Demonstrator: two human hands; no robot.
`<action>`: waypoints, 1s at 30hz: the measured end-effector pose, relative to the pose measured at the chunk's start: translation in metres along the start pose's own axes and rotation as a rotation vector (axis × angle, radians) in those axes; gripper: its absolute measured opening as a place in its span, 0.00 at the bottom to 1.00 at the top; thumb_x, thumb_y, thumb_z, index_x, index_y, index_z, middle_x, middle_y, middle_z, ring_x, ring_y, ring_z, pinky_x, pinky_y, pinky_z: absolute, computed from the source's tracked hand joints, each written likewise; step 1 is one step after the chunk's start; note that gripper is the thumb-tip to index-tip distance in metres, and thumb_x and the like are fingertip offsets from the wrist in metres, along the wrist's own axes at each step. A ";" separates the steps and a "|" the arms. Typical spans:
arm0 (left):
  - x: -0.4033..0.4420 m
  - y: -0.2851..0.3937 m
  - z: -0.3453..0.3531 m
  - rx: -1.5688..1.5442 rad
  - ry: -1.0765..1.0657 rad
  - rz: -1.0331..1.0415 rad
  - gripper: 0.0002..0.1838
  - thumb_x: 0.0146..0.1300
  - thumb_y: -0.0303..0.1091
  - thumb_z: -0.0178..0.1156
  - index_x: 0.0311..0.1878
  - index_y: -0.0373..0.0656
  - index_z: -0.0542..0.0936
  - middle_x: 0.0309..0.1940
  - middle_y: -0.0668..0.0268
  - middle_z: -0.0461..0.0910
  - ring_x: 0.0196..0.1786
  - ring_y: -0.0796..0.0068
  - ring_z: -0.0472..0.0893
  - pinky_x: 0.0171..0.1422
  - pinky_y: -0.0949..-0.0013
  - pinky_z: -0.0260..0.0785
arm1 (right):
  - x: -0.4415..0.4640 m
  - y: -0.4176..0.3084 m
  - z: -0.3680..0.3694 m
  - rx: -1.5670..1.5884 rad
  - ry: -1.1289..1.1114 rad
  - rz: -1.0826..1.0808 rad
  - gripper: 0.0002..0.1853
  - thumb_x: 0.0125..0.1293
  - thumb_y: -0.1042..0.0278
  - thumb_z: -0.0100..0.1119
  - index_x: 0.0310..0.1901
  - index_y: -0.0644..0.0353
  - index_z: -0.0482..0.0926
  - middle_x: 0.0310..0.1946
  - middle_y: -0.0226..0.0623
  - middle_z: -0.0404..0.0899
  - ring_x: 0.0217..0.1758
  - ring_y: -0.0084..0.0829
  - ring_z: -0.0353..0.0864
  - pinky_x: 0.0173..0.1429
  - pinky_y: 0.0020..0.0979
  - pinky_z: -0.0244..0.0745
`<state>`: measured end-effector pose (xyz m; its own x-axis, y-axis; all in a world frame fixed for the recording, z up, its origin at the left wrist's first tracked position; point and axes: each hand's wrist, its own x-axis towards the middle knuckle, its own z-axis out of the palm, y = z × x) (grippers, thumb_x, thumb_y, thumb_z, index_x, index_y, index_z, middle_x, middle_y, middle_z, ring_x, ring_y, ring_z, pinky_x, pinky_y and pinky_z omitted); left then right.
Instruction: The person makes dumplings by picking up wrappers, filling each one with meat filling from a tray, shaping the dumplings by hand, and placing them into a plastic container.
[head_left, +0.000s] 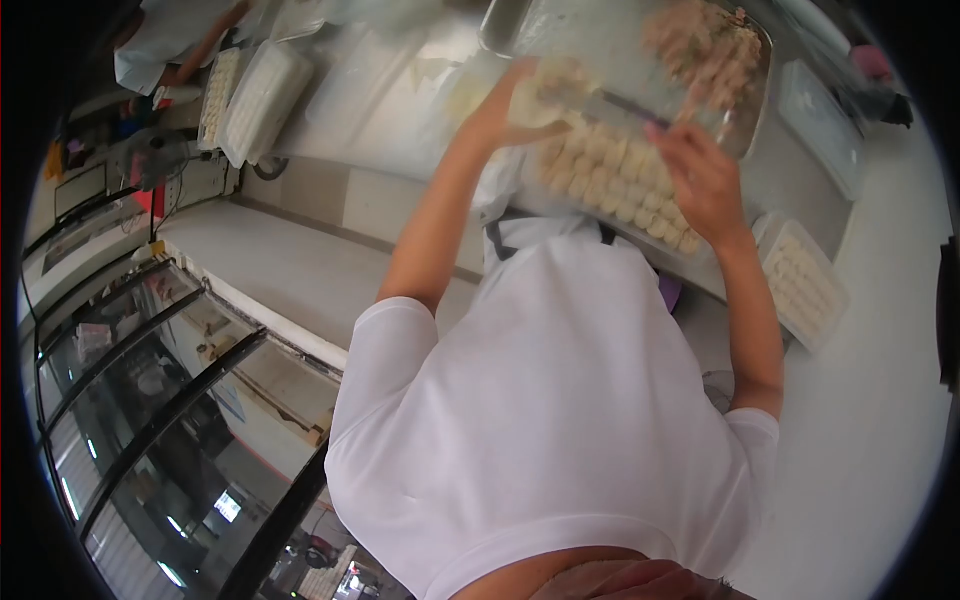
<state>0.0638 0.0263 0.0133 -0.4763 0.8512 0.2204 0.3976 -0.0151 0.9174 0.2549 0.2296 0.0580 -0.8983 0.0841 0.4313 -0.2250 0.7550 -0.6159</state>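
My left hand (500,112) is above the near edge of the worktable, thumb and fingers curved around a pale dough wrapper (568,78); motion smears the fingertips. In my right hand (703,175) is a thin dark spreading stick (625,104), its tip pointing at the wrapper. Below both hands, rows of small pale dumplings (620,178) fill a tray. Beyond my right hand a heap of pinkish minced filling (705,50) lies in a shallow metal tray (760,105).
White trays of dumplings (803,285) stand at the right, and stacked white trays (262,105) at the far left. A lidded clear container (820,125) lies beyond the filling tray. Another person's arm (205,50) shows at upper left. Dark-framed windows (165,420) run along the left.
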 end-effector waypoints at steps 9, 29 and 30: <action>0.009 0.012 0.019 0.372 -0.032 -0.031 0.06 0.65 0.31 0.63 0.40 0.38 0.79 0.40 0.64 0.84 0.41 0.70 0.80 0.45 0.67 0.74 | 0.019 -0.025 -0.052 -0.468 -0.117 -0.070 0.15 0.57 0.77 0.64 0.46 0.50 0.86 0.32 0.31 0.76 0.32 0.33 0.80 0.34 0.35 0.73; 0.022 -0.038 0.020 -1.761 0.545 -0.139 0.20 0.69 0.59 0.56 0.42 0.51 0.77 0.36 0.74 0.75 0.43 0.68 0.74 0.43 0.66 0.70 | -0.068 0.018 -0.046 0.284 0.377 0.653 0.14 0.69 0.72 0.62 0.54 0.64 0.83 0.41 0.30 0.83 0.44 0.19 0.77 0.52 0.20 0.70; 0.024 -0.037 0.021 -1.753 0.483 -0.071 0.18 0.71 0.57 0.56 0.43 0.52 0.76 0.35 0.74 0.74 0.41 0.68 0.74 0.41 0.67 0.70 | -0.068 0.016 -0.045 0.277 0.390 0.665 0.14 0.69 0.72 0.62 0.54 0.64 0.83 0.41 0.30 0.83 0.44 0.19 0.77 0.52 0.20 0.70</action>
<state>0.0542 0.0585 -0.0219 -0.7403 0.6699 -0.0569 -0.6716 -0.7332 0.1063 0.3294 0.2652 0.0482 -0.6922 0.7166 0.0854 0.1773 0.2836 -0.9424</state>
